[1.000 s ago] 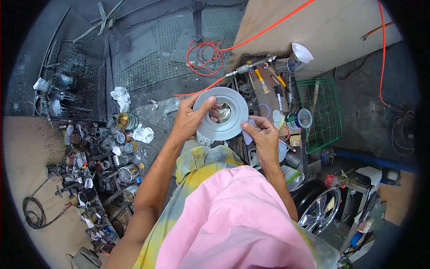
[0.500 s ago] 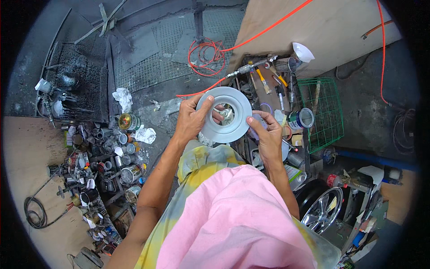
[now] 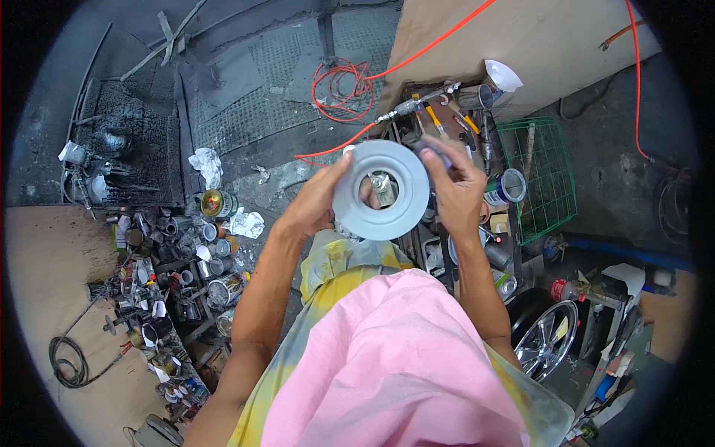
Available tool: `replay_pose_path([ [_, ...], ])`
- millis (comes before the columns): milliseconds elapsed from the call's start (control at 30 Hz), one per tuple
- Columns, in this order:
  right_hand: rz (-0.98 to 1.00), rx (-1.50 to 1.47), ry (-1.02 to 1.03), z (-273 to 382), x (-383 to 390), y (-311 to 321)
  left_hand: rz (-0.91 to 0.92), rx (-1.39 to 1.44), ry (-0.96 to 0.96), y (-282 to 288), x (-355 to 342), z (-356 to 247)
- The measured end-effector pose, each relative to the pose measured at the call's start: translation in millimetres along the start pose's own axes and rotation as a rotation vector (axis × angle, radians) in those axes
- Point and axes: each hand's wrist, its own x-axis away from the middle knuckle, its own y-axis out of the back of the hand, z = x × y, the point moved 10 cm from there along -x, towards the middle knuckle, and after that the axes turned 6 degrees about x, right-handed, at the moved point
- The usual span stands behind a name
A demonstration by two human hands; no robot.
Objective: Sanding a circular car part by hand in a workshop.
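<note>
By the left hand [image 3: 309, 205], the grey disc [image 3: 381, 225] is gripped at its left rim, thumb in front, fingers behind, apparently so the opposite side is left accessible. A purplish pad [image 3: 445, 159] is pinched in the right hand [image 3: 456, 190], beside that side; whether they touch cannot be told. Beyond the right-hand grip, a yellow-handled brush [image 3: 433, 117] is laid.

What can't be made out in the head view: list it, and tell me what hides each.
All in the head view:
Far face of the grey disc: turned away from the camera.
Part of the left hand: hidden behind the disc.
Full shape of the lilac pad: blurred, partly covered by the right hand.
Upper run of the orange hose: cut off by the top edge.
Contents of many small containers at left: too small.
</note>
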Motion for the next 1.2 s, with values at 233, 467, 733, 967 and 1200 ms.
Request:
replay_pose_path([
  [233, 0.043, 0.522, 0.785, 103, 62, -40, 0.059, 0.573, -0.253, -8, -8, -28],
  [467, 0.122, 0.651, 0.917, 102, 76, -81, 0.151, 0.610, -0.400, -35, -18, -54],
  [733, 0.179, 0.750, 0.893, 103, 63, -103, 0.116, 0.553, -0.416, -37, -20, -51],
  [967, 0.173, 0.698, 0.798, 89, 63, -103, 0.082, 0.596, -0.452, -28, -28, -47],
  [1200, 0.196, 0.757, 0.770, 83, 61, -114, 0.040, 0.641, -0.456, -14, -28, -38],
])
